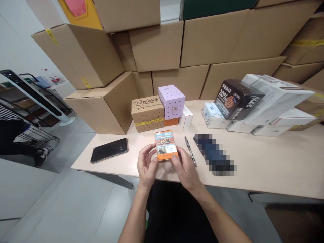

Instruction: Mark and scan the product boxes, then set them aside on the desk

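Observation:
Between my two hands is a small orange and blue printed box (pixel 165 145), tilted so its picture face points up at me. My left hand (pixel 147 164) grips its left edge, thumb at the lower corner and fingers curled behind. On the other side my right hand (pixel 186 167) closes on the right edge, its thumb pressing the lower right corner. Just right of that hand lies a pen (pixel 190 152). A dark phone-shaped item (pixel 215 155), blurred by pixelation, rests beyond the pen. At the left, a phone (pixel 109 150) lies flat with its screen dark.
Behind the held box stand a brown carton (pixel 147 113), a lilac box (pixel 172 101) and a white box (pixel 186 118). Several white packages and a dark brown box (pixel 234 99) are piled at right. Large cardboard boxes (pixel 215 40) wall off the back. The table's front edge (pixel 253 189) runs near my lap.

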Demonstrator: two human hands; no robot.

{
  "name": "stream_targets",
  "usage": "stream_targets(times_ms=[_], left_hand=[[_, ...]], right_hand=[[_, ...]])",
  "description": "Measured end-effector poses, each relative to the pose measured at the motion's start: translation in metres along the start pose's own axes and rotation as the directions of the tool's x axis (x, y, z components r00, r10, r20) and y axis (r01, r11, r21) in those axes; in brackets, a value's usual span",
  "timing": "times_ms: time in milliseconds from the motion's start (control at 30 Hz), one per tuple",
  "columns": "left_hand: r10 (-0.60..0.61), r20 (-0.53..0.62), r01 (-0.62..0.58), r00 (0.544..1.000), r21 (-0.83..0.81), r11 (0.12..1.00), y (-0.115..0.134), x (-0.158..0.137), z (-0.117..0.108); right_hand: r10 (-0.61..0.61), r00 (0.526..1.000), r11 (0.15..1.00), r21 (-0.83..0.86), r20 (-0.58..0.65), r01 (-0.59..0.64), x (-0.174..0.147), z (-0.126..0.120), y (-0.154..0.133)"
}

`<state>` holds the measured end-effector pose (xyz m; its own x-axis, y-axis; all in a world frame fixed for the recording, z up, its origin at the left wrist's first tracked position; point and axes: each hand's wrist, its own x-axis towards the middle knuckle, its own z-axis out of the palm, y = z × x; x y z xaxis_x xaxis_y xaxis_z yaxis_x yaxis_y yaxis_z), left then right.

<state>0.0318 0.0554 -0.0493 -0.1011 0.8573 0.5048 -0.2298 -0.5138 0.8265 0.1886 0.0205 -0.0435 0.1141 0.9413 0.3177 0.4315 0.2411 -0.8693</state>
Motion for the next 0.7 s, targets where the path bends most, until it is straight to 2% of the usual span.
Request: stream_targets(times_ms=[100, 167, 267, 367, 533, 700], left_hand=[[-0.03, -0.012, 0.03, 0.999, 0.023, 0.999, 0.0, 0.001, -0.001], [-0.055, -0.004, 0.055, 0.998, 0.025, 0.998, 0.0, 0.001, -0.001], [-0.085, 0.026, 0.085, 0.996, 0.015, 0.996, 0.0, 0.001, -0.001], [-0.096, 0.039, 0.095, 0.995, 0.022, 0.995, -0.001, 0.0, -0.003], [-0.058, 0.104, 0.049, 0.993, 0.088, 0.995, -0.001, 0.0, -0.004], [-0.023, 0.251, -0.034, 0.968, 0.22, 0.975, 0.004, 0.002, -0.005]], right_hand=[[-0.027, 1.0, 0.997, -0.075, -0.003, 0.027, 0.002, 0.0, -0.002], [-0.035, 0.999, 0.997, -0.065, -0.019, 0.034, 0.003, 0.001, -0.003], [-0.058, 0.994, 0.998, -0.039, -0.091, 0.054, 0.003, 0.002, -0.004], [-0.11, 0.983, 0.991, -0.087, -0.148, 0.097, 0.003, 0.002, -0.008], [-0.161, 0.983, 0.971, -0.193, -0.093, 0.14, 0.003, 0.004, -0.016], [-0.146, 0.969, 0.965, -0.242, -0.198, 0.096, 0.008, 0.012, -0.014]])
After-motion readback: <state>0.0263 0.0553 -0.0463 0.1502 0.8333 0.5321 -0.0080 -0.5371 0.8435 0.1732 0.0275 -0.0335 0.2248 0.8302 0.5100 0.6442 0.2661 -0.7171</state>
